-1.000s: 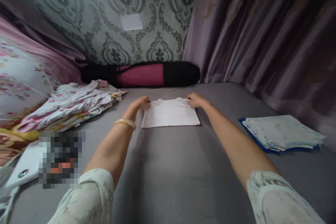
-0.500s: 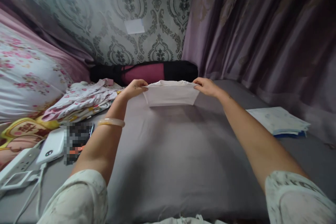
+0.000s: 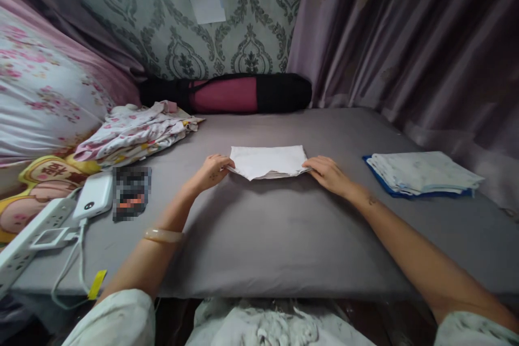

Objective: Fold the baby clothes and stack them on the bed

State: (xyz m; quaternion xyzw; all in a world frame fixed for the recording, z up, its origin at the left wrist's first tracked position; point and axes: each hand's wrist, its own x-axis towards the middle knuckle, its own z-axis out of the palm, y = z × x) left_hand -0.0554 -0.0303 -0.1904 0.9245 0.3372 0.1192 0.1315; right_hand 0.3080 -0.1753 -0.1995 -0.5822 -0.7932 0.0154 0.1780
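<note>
A white folded cloth [image 3: 267, 160] lies near the middle of the grey sheet [image 3: 275, 238], its layered near edge drooping a little towards me. My left hand [image 3: 214, 171] pinches the cloth's near left corner between thumb and fingers. At the near right corner, my right hand [image 3: 326, 173] has the same kind of pinch. A pale bangle [image 3: 163, 235] circles my left forearm. The exact kind of cloth cannot be told from its folded shape.
Right of my hands sits a stack of folded cloths [image 3: 425, 173]. Patterned clothes [image 3: 138, 132] are heaped at left. Nearer are a white power bank [image 3: 94, 194], a power strip [image 3: 36, 232] and cables. A black and pink bag [image 3: 225, 94] lies along the wall.
Both hands have brought the cloth nearer and laid it down; before, it was held up with its face hanging towards me. The head view has shifted, showing the bed's front edge.
</note>
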